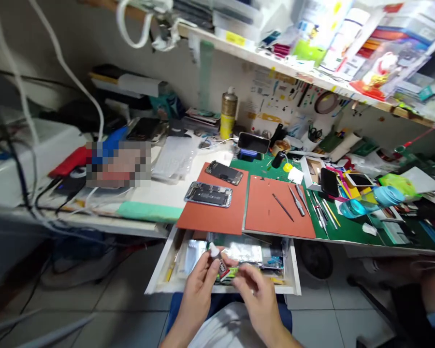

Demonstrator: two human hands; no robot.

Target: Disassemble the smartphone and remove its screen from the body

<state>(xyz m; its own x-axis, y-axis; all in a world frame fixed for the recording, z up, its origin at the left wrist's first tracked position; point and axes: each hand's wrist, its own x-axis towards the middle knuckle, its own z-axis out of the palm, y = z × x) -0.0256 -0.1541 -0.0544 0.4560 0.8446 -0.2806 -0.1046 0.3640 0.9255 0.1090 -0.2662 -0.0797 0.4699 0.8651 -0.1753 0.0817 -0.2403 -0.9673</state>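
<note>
My left hand [199, 280] grips a small squeeze tube [221, 265] with a white pointed cap and a dark and red label, tilted with the cap up. Close to the tube's lower end is my right hand [255, 290], its thumb and fingers curled together; whatever they hold is too small to make out. Both hands are over an open drawer [293, 270] holding silvery packets [244, 252] and other small items. Beyond it, on a reddish-brown mat [217, 220], lie an opened phone [208, 194] with its inside showing and a dark phone part [224, 172].
A second brown mat [255, 212] carries a thin dark tool [282, 208] and tweezers [297, 200]. Several slim tools [319, 212] and a blue bottle [373, 200] lie to the right. A spray can [228, 113] stands behind. A loaded shelf [239, 46] overhangs the bench. Cables [32, 193] hang at the left.
</note>
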